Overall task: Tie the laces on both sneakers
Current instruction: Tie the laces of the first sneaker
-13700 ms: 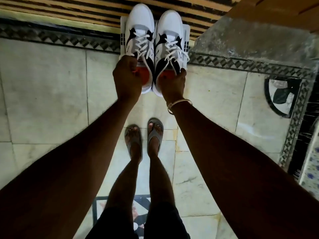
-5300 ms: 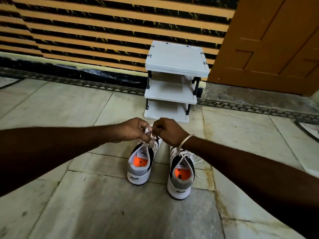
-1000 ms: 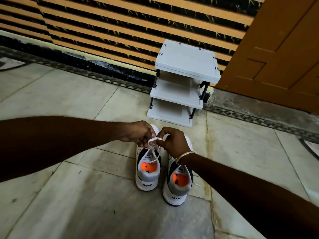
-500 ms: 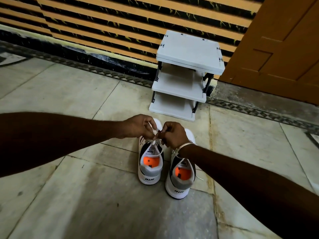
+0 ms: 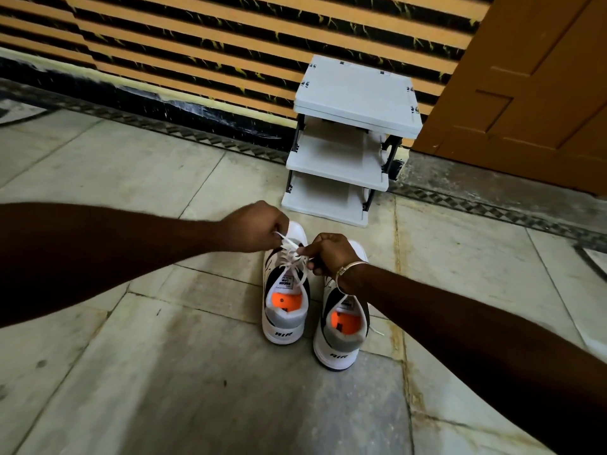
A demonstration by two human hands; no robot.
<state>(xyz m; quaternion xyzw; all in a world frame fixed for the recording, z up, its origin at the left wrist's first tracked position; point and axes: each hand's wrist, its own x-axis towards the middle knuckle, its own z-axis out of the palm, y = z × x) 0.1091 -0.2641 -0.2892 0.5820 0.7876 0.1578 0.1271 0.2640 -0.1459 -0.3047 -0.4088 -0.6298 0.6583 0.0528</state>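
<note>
Two white, black and grey sneakers with orange insoles stand side by side on the floor, heels toward me. Over the left sneaker (image 5: 285,310) my left hand (image 5: 254,229) pinches one end of its white lace (image 5: 290,254), pulled up and to the left. My right hand (image 5: 330,254) pinches the other strand just right of the lace crossing. The lace runs taut between both hands. The right sneaker (image 5: 341,333) sits partly under my right wrist, a loose lace end trailing on the floor beside it.
A small grey three-tier shoe rack (image 5: 351,139) stands against the striped orange-and-black wall just beyond the sneakers. A brown wooden door (image 5: 525,77) is at the right. The floor (image 5: 164,372) is pale marble tile with a patterned border.
My hands were close together over the left sneaker; now they have drawn apart, the left hand up and left, the right hand down and right, stretching the lace.
</note>
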